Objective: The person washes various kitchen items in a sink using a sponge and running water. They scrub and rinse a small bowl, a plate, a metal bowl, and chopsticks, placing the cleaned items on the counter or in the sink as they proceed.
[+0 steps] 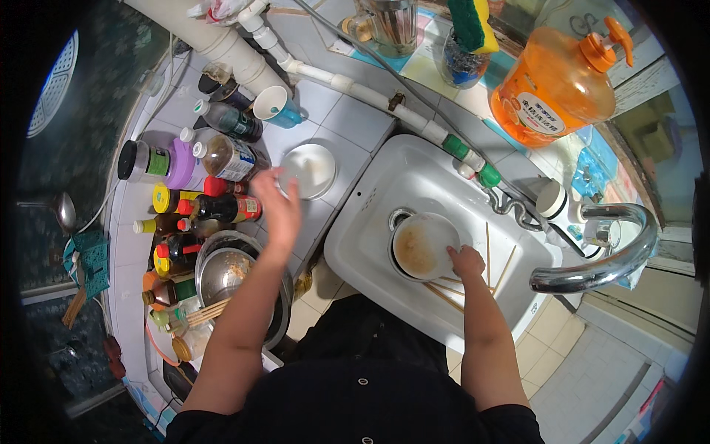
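Gripping a bowl in the sink are right fingers; left fingers spread above tiled counter.

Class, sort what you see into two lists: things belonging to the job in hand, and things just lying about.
In the job:
bowl with brownish contents, held by the right hand
white bowl on the counter, by the left hand (contact unclear)
chopsticks in the sink

Just lying about:
orange pump bottle
sponge
ladle
cup

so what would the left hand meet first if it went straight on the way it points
Left hand: probably the white bowl on the counter, though its height above it is unclear.
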`<state>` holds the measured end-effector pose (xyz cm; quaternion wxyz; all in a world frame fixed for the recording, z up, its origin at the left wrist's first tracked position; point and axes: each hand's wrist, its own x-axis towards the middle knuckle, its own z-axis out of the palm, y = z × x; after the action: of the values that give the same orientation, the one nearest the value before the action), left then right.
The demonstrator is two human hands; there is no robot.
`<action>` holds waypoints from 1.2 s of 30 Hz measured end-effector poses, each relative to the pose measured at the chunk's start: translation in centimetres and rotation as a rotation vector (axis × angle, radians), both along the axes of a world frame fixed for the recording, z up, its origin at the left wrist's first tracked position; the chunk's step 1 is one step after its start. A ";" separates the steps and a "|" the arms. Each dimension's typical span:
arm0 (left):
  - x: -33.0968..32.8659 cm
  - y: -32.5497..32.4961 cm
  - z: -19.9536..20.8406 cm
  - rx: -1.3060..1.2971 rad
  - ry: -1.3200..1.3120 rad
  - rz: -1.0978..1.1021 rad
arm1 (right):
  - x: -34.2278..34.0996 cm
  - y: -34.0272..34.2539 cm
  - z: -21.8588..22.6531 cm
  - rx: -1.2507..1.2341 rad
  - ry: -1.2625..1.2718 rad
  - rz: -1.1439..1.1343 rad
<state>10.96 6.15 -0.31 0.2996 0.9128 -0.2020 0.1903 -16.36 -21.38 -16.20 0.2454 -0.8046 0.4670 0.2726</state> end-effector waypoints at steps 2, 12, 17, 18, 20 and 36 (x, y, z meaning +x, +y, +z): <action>-4.9 -1.7 -2.2 -0.184 0.509 -0.385 | -0.1 -0.1 0.7 0.031 0.013 0.023; -16.0 -10.4 -17.4 0.635 0.669 -0.770 | -7.5 3.1 3.4 -0.017 -0.344 -0.115; -18.1 -9.8 -20.7 0.715 0.698 -0.789 | -10.9 3.0 4.0 0.043 -0.393 -0.239; -18.4 -9.7 -20.8 0.702 0.725 -0.812 | -11.2 3.0 4.8 0.053 -0.427 -0.270; -19.0 -9.9 -20.7 0.533 0.996 -0.663 | -11.9 2.7 6.5 0.010 -0.460 -0.273; -32.3 -27.2 0.0 0.046 1.627 -1.022 | -21.5 1.0 8.2 0.131 -0.554 -0.423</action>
<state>-21.33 -21.09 -0.30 0.3766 0.5726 -0.3094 -0.6592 -37.89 -20.36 -7.97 0.4647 -0.7160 0.5208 0.0165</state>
